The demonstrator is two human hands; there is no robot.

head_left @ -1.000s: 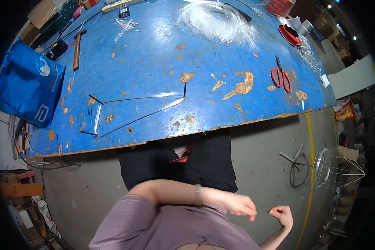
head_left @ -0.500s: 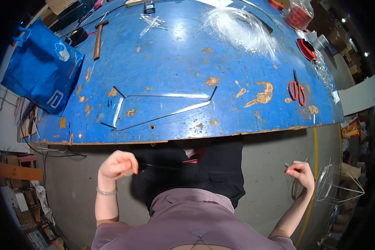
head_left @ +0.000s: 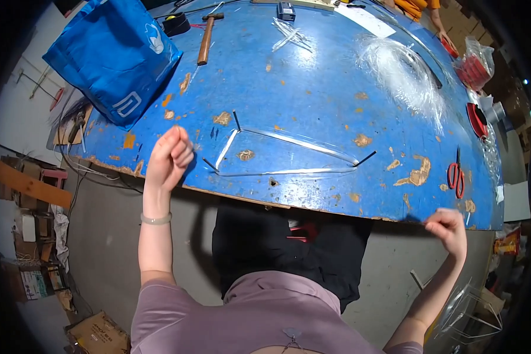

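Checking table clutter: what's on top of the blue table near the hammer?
On the blue table: the hammer beside a blue bag, which overhangs the edge; a black tape roll behind. Whatever lies under the bag is covered.

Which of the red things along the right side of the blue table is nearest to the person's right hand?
The red-handled scissors, lying flat just above the right hand. The red round reel and the red bag lie farther up the blue table.

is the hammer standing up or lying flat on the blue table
Lying flat: the hammer rests full length on the blue table, head at the far end, wooden handle pointing toward the person.
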